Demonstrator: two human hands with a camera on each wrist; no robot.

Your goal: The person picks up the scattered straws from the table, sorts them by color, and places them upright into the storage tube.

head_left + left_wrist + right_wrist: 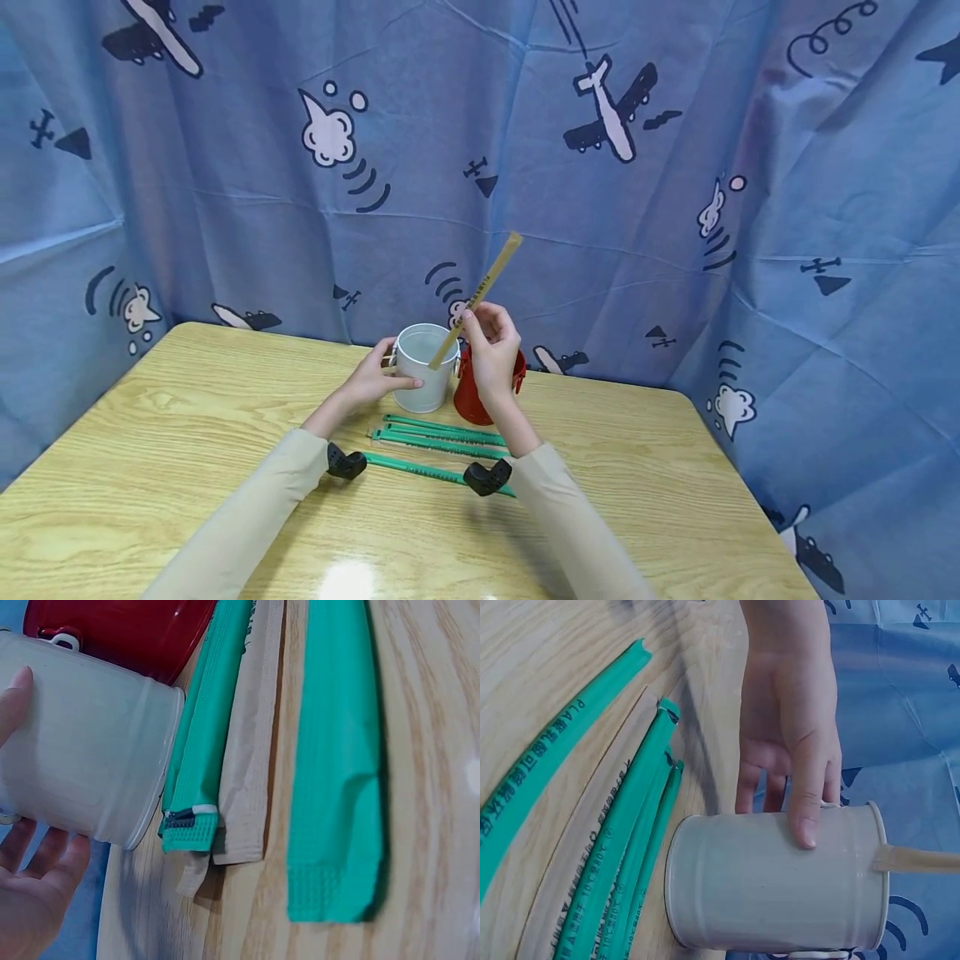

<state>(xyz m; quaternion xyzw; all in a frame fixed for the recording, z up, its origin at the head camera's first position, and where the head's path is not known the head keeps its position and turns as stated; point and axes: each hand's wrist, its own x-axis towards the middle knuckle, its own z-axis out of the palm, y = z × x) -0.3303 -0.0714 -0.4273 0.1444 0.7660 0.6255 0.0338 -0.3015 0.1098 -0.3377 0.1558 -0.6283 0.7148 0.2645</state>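
Stretched both beige sleeves [251,517] forward over the wooden table [637,483], with a black device [345,462] at each wrist, perhaps to watch the work of each hand. Curved the left hand [369,381] around the white bucket [423,387], thumb against the near wall and fingers round the side, presumably to steady it and keep the mouth unobstructed. Pinched a long tan packet [493,271] between thumb and fingers of the right hand [493,350], somewhat below the middle, probably for control of the lower end. Slanted it across the bucket's opening, upper end pointing up and right, lower end overlapping the near rim. Could not tell about contact between packet and rim.

Had the red bucket [471,404] standing just to the right of the white one, partly hidden behind the right hand. Had a bundle of green packets [442,444] lying in front of both buckets, with another tan packet [251,765] alongside, roughly parallel, perhaps for easy picking. Had a single green packet [427,471] set apart, nearer the sleeves. Had a blue curtain [420,117] behind, maybe as a plain screen.
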